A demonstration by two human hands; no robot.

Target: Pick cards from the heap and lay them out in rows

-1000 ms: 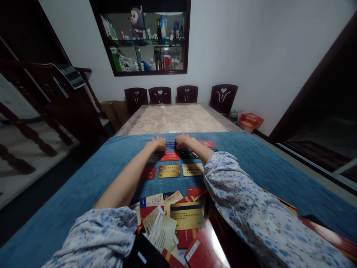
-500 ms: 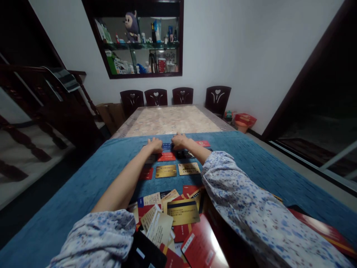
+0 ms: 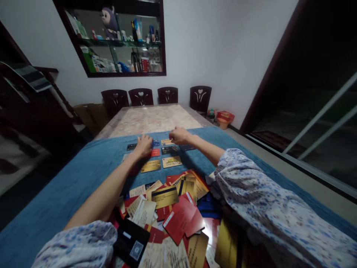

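Note:
Several cards lie in rows on the blue cloth (image 3: 103, 156). My left hand (image 3: 144, 145) rests over the left part of the rows, partly covering a red card (image 3: 155, 152), with its fingers spread. At the back, my right hand (image 3: 179, 135) is bent over a yellowish card (image 3: 166, 142); whether its fingertips hold anything is hidden. Nearer to me lie a gold card (image 3: 151, 166) and a cream-gold card (image 3: 172, 161), with a black card (image 3: 169, 149) behind them. A loose heap of red, gold and black cards (image 3: 182, 217) fills the near edge.
Beyond the cloth the bare stone tabletop (image 3: 156, 117) stretches back to dark chairs (image 3: 200, 97). A shelf niche (image 3: 125, 44) with bottles and a plush toy is in the wall. A red bag (image 3: 225, 116) stands on the floor at the right.
The view has turned to the right. My left hand has moved off the blue card and lies more over the row's left side. A yellowish card now shows beside my right hand.

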